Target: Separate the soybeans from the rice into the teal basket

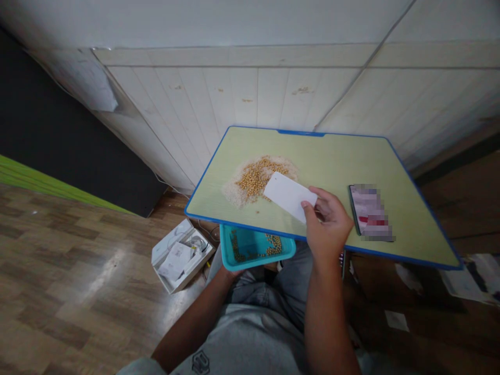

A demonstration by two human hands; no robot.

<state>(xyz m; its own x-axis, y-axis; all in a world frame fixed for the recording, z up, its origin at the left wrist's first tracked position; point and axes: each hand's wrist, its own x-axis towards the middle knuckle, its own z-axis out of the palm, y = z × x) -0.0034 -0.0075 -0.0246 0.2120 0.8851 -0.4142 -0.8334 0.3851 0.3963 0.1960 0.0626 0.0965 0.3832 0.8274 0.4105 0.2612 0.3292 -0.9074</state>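
My right hand pinches a flat white card between thumb and fingers. The card slants over the near right side of a pile of round yellow beans, which lies among pale, rice-like grains on the table. Below the table's front edge, my left hand supports a teal plastic tray from beneath; most of its fingers are hidden by the tray. More beans rest in that tray, gathered toward its left and right ends.
The pale green table has a blue rim and stands near a white panelled wall. A phone lies on its right part. On the floor at left sits an open white box with papers and cables.
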